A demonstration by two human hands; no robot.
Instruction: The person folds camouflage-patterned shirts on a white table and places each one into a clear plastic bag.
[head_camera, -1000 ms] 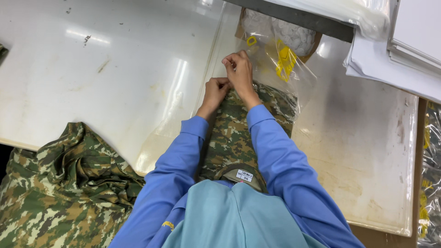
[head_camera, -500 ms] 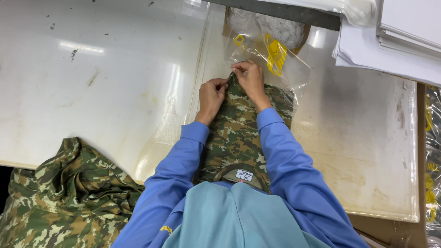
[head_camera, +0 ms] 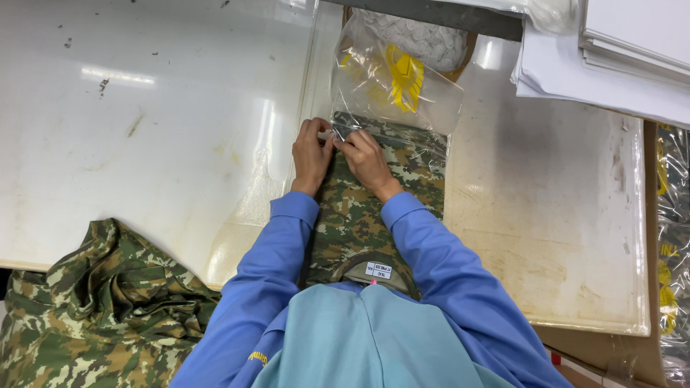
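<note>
Where both hands [head_camera: 341, 154] pinch: clear bag [head_camera: 402, 86] around folded camouflage garment [head_camera: 374, 208]

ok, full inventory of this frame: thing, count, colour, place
folded garment: 1, green-brown camouflage, centre of table, far end inside the bag
plastic bag: 1, clear with yellow print, far centre, over the garment's far end
loose garment pile: 1, same camouflage, near left, hanging over the table edge
table: 1, white, scuffed and stained, fills most of the view
paper stack: 1, white, far right corner
more clear bags: count unclear, yellow print, right edge
sleeves: 2, blue, bottom centre
left hand: 1, at the bag's open edge, pinching it
right hand: 1, beside the left, on the garment at the bag edge
</note>
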